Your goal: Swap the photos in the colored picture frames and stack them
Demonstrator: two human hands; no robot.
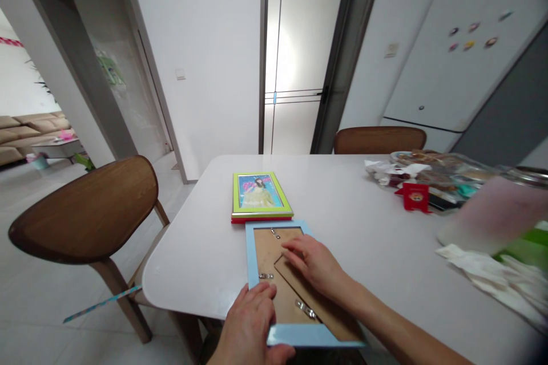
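A light blue picture frame lies face down at the table's near edge, its brown backing board and several metal clips showing. My left hand is closed around the frame's near left corner, thumb below the rim. My right hand reaches over the backing from the right, fingers bent together at the top of the brown stand flap. The thumb's contact with the flap is partly hidden. Just beyond the blue frame, a green picture frame lies face up on a red one.
The white table holds clutter on the right: a red packet, plastic bags, a pinkish container and white cloth or tissue. Wooden chairs stand at the left and far side.
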